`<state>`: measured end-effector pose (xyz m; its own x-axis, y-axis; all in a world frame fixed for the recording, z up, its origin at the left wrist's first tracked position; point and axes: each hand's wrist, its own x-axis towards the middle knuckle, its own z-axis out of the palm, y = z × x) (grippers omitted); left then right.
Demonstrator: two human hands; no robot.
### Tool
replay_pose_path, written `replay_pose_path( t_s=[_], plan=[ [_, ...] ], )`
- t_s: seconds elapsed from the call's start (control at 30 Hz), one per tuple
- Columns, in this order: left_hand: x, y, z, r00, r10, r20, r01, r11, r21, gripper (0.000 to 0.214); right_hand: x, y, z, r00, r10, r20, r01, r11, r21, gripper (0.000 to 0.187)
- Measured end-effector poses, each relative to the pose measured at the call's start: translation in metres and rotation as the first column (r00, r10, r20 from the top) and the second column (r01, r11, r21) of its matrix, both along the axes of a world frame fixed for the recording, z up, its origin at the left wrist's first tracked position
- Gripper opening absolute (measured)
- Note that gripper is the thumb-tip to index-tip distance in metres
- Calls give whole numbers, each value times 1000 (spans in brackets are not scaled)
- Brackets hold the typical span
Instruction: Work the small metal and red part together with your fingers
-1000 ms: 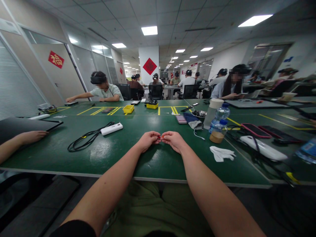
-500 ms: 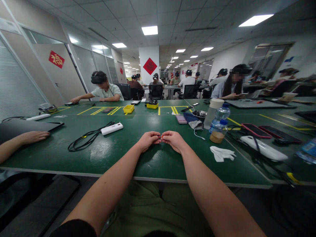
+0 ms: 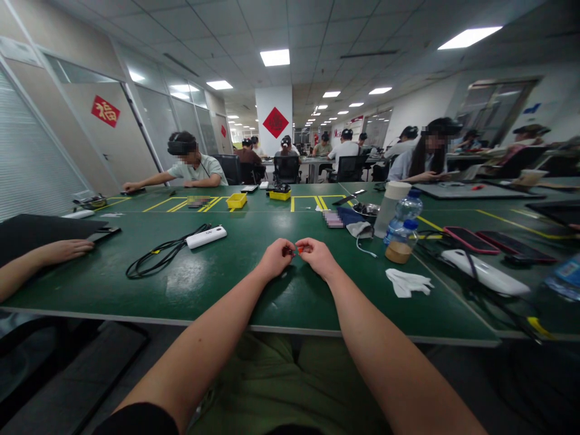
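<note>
Pinching a small orange-red piece in right hand, left hand curled just beside, its content I cannot tell, white device at their nine o'clock, brown-filled bottle at three.

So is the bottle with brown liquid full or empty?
Partly full: brown liquid sits in the lower part of the bottle; none shows above.

Short black sleeve, creased olive-green trousers, bare left hand, bare right hand
</note>
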<state>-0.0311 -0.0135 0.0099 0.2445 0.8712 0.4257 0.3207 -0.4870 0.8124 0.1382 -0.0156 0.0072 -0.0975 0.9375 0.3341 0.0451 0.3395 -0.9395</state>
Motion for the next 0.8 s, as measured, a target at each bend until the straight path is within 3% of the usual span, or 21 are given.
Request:
replay_pose_path(
  t_s=[0.2,0.4,0.8],
  plan=[
    [0,-1,1,994,60,-88,-45,987,155,24,-1,2,-3,997,38,62,-43,997,68,28],
    [0,-1,3,989,56,-139,-25,977,210,21,-1,1,-2,996,51,69,-55,997,61,27],
    [0,0,4,1000,14,-16,-13,997,80,19,1,-1,0,997,-1,72,-1,999,32,25]
  ],
)
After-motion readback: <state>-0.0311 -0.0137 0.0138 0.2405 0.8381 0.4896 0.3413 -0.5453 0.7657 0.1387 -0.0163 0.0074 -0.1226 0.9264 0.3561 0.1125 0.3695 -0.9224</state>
